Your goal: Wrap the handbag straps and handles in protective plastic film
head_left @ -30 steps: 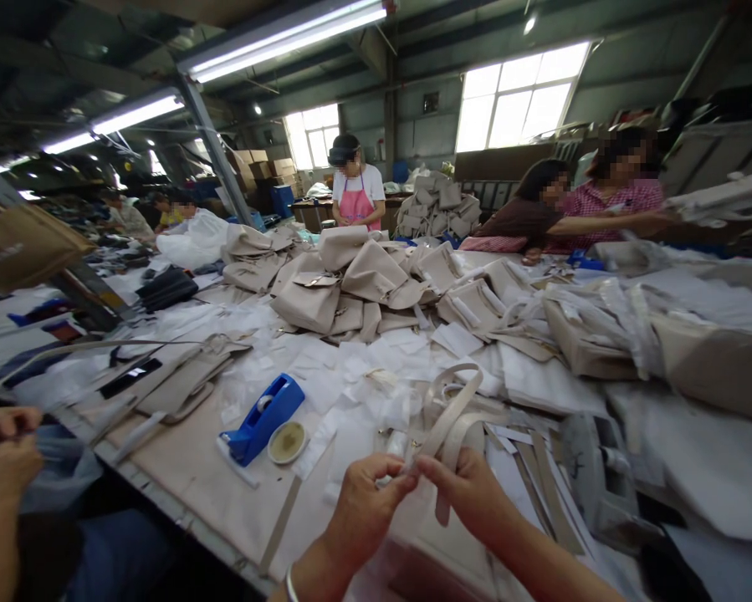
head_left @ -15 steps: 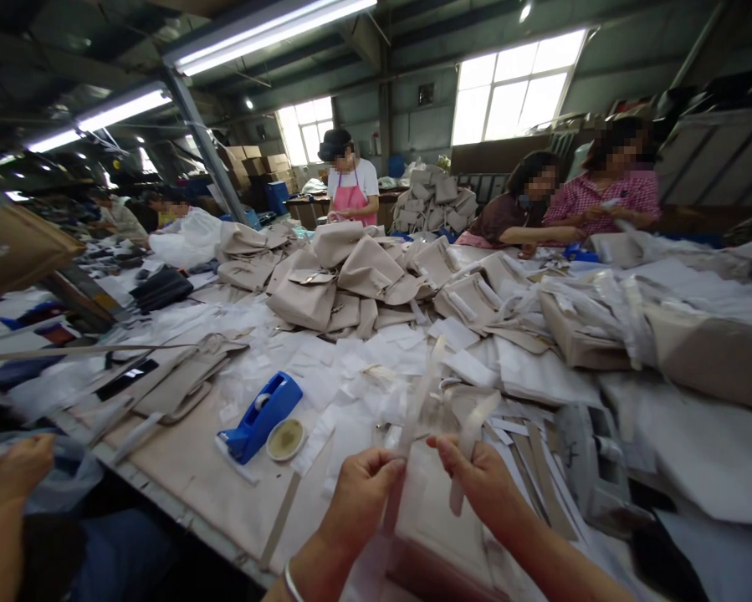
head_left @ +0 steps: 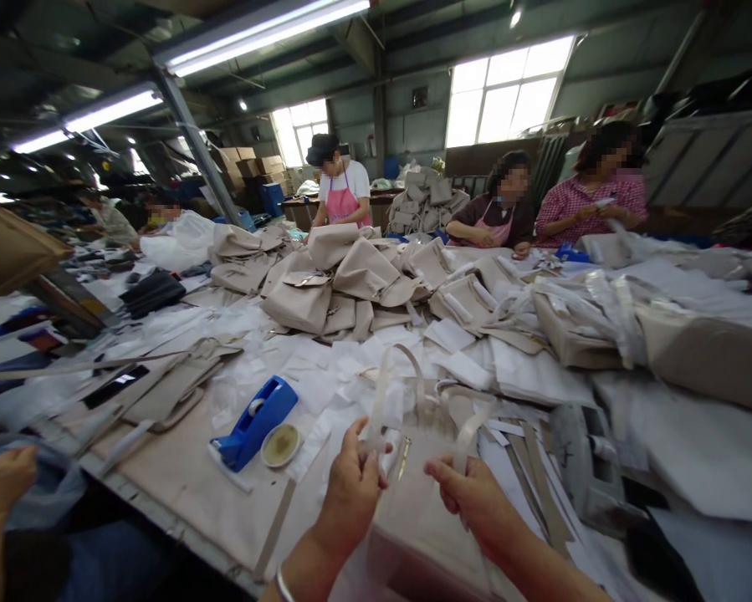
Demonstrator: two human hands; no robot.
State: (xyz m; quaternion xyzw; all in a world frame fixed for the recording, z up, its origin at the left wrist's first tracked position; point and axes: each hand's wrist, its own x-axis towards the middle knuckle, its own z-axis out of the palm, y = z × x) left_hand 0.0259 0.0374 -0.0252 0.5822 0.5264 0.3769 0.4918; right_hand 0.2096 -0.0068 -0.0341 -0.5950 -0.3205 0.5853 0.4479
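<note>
A beige handbag (head_left: 422, 522) with a gold-coloured metal piece on its top stands in front of me, slightly blurred. One handle (head_left: 381, 380), covered in pale wrap, arches up from it. My left hand (head_left: 350, 485) grips this handle near its lower end, with the index finger raised. My right hand (head_left: 473, 493), fingers curled, pinches a second pale-wrapped strap (head_left: 474, 426) on the bag's right side. Left of my hands lie a blue tape dispenser (head_left: 256, 422) and a round shallow dish (head_left: 281, 445).
Beige bags (head_left: 331, 284) are heaped across the table's middle. A grey tape dispenser (head_left: 589, 468) and strips (head_left: 539, 477) lie on the right. Several co-workers are around the table; a neighbour's hand (head_left: 5, 481) shows at the left edge.
My left hand has shifted left and lifted its index finger; the handle now arches over. My right hand keeps its pinch. A co-worker across the table has drawn an arm back.
</note>
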